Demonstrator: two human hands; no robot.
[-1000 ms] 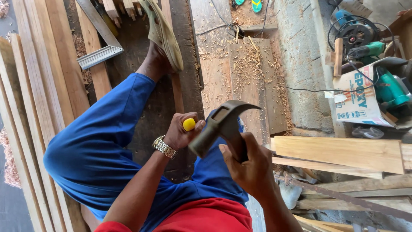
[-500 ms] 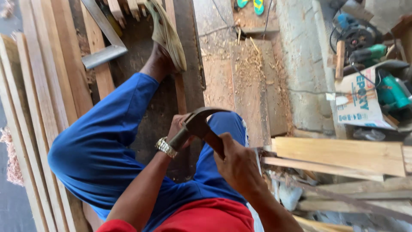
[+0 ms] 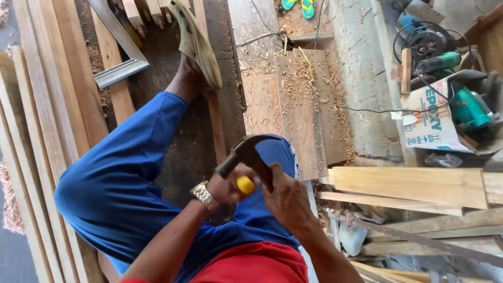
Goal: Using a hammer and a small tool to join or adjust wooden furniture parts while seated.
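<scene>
My left hand (image 3: 224,189), with a metal wristwatch (image 3: 203,194) on it, is closed around a tool with a round yellow handle end (image 3: 244,184). The rest of that tool is hidden by my fingers. My right hand (image 3: 287,199) grips the handle of a dark claw hammer (image 3: 247,150). The hammer's head sits just above the yellow handle end, with its claw curving to the right. Both hands are over my lap, above my blue trousers (image 3: 126,183) and red shirt (image 3: 257,264).
Long wooden planks (image 3: 36,120) lie along the left, with a grey metal profile (image 3: 119,71) near them. My foot wears a sandal (image 3: 196,42). Ahead are boards covered in shavings (image 3: 301,99). At right lie power tools (image 3: 466,107), a cardboard box (image 3: 432,118) and stacked planks (image 3: 414,183).
The hammer head has moved left and down from beside my left hand to just over the yellow handle end. The yellow end was hidden half a second ago and shows again now.
</scene>
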